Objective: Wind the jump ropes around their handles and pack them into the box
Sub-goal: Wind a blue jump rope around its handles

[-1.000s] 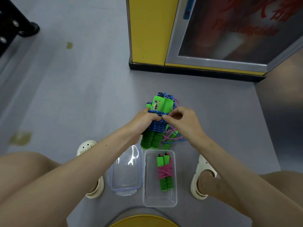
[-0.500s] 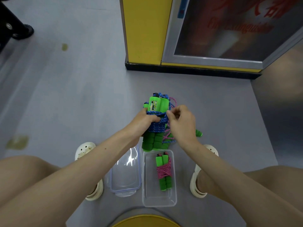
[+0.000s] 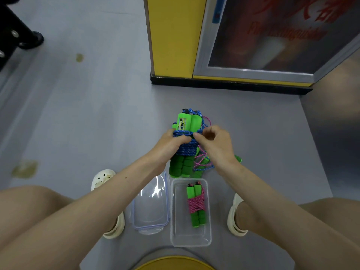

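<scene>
Looking down from the head view, between the knees. Gripping the blue jump rope [image 3: 187, 148] in the left hand [image 3: 169, 143], with fingers curled round the coils on the paired green handles. Holding it just beyond the far end of the box [image 3: 209, 240]. Pinching the cord at the topmost wrap with the right hand [image 3: 216, 147], thumb and forefinger closed on it and the other fingers curled in.

Looks like the tuck at the end of the winding. Best to clamp the coils with the left thumb, feed the tail under the last turn, then pull snug to stop any unravelling. Worth minding the loose pink jump rope [image 3: 201, 160] lying just behind the bundle, near the right wrist, as it is easy to snag.

Seeing one wound pink jump rope [image 3: 195, 204] already in the box, lying lengthwise near the middle with some room either side. Leaving the lid [image 3: 151, 209] alone, just left of the box.
</scene>
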The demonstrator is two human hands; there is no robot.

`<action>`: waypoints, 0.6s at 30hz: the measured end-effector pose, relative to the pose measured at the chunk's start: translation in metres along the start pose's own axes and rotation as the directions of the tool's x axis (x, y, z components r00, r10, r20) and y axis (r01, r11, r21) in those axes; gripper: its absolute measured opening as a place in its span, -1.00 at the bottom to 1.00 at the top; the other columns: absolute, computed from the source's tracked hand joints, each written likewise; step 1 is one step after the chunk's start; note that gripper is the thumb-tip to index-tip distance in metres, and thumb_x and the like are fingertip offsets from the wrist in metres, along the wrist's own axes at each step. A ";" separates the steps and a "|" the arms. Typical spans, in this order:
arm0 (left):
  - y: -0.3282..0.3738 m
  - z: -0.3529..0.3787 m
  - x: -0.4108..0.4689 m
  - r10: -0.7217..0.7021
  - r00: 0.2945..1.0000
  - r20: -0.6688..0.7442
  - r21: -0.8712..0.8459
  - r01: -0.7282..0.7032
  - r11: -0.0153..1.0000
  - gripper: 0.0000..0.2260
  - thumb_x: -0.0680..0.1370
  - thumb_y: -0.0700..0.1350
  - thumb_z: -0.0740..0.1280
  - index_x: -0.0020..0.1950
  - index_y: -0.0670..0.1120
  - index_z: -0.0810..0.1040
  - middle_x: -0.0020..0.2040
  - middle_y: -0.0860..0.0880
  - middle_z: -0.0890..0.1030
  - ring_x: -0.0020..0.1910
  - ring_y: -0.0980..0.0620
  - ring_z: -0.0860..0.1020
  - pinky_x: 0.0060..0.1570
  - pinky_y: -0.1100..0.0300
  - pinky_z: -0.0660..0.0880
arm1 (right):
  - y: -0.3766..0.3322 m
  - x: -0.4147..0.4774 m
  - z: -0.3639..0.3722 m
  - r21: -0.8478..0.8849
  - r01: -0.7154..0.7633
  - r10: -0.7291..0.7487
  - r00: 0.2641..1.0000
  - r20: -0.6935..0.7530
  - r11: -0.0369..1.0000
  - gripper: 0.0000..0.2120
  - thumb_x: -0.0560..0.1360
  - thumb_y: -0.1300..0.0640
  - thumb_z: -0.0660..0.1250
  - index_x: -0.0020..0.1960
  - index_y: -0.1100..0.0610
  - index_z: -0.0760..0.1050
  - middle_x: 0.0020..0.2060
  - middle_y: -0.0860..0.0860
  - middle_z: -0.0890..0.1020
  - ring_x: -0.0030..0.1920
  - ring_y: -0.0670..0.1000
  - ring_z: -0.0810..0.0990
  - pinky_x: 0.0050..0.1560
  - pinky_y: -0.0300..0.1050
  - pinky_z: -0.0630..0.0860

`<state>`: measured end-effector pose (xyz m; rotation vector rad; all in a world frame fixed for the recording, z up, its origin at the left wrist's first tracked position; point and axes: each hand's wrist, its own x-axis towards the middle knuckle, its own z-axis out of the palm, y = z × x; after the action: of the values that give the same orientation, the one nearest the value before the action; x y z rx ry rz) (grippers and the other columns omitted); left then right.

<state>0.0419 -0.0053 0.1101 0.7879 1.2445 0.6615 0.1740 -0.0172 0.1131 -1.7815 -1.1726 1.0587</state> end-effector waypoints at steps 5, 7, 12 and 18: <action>-0.004 0.005 0.000 -0.042 0.998 0.048 0.036 0.040 0.999 -0.87 0.54 -0.23 0.28 0.02 -0.02 0.50 -0.05 -0.06 0.65 -0.07 -0.05 0.62 -0.01 0.04 0.56 | 0.007 0.001 0.003 -0.127 0.037 -0.053 0.991 -0.121 0.991 -0.81 0.51 0.18 0.34 -0.22 0.12 0.37 -0.34 0.04 0.49 -0.28 0.02 0.46 -0.23 -0.10 0.42; -0.005 0.005 0.000 -0.047 0.997 0.058 0.025 0.045 0.999 -0.85 0.54 -0.27 0.26 -0.01 -0.03 0.52 -0.09 -0.05 0.65 -0.10 -0.04 0.61 -0.08 0.10 0.56 | 0.012 0.005 0.002 -0.090 -0.018 0.005 0.989 -0.150 0.996 -0.78 0.53 0.18 0.32 -0.24 0.08 0.34 -0.32 0.10 0.52 -0.24 0.12 0.55 -0.15 0.07 0.54; -0.011 0.001 0.003 -0.080 0.994 0.074 0.038 0.077 0.996 -0.84 0.54 -0.28 0.24 0.02 -0.09 0.55 -0.04 -0.11 0.66 -0.06 -0.10 0.62 0.03 0.02 0.56 | 0.020 0.010 0.002 -0.011 -0.108 0.106 0.984 -0.141 0.994 -0.83 0.51 0.12 0.33 -0.22 0.05 0.38 -0.23 0.15 0.60 -0.16 0.20 0.63 -0.10 0.22 0.58; -0.027 -0.003 0.007 -0.177 0.984 0.025 0.078 0.174 0.982 -0.88 0.56 -0.23 0.26 0.04 -0.11 0.56 -0.06 -0.13 0.65 -0.08 -0.10 0.60 0.10 -0.05 0.53 | 0.022 -0.004 0.006 -0.199 -0.021 0.030 0.999 0.043 0.980 -0.81 0.48 0.13 0.39 -0.22 0.08 0.40 -0.23 0.08 0.61 -0.22 0.07 0.63 -0.15 -0.04 0.56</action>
<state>0.0409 -0.0144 0.0833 0.7381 1.2996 0.4592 0.1748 -0.0267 0.0924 -1.9385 -1.3263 1.0312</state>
